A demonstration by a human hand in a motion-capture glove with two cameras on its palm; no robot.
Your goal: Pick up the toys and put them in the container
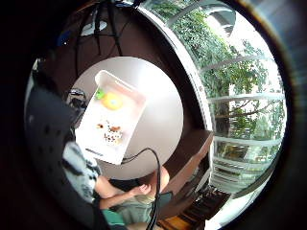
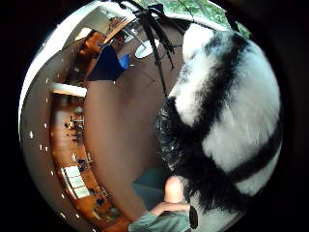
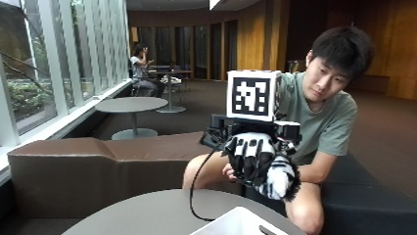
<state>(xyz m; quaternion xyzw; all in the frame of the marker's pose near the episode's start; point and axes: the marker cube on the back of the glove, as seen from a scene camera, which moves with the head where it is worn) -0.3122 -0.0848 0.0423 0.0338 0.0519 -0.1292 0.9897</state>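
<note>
In the outside view my gloved right hand (image 3: 251,156) is raised above the round grey table (image 3: 130,215), its fingers curled round a black-and-white plush toy (image 3: 279,178). The same plush fills the thumb side palm view (image 2: 231,111). Below it, at the table's near edge, a corner of the white container (image 3: 238,224) shows. From above, the container (image 1: 91,139) lies on the table (image 1: 158,115) and holds a yellow toy (image 1: 112,101), a small green toy (image 1: 100,94) and some small brown-and-white toys (image 1: 111,133).
A brown bench (image 3: 84,166) runs behind the table, and the person sits on it. A black cable (image 3: 196,191) hangs from the hand to the tabletop. Another round table (image 3: 133,104) stands further back by the windows.
</note>
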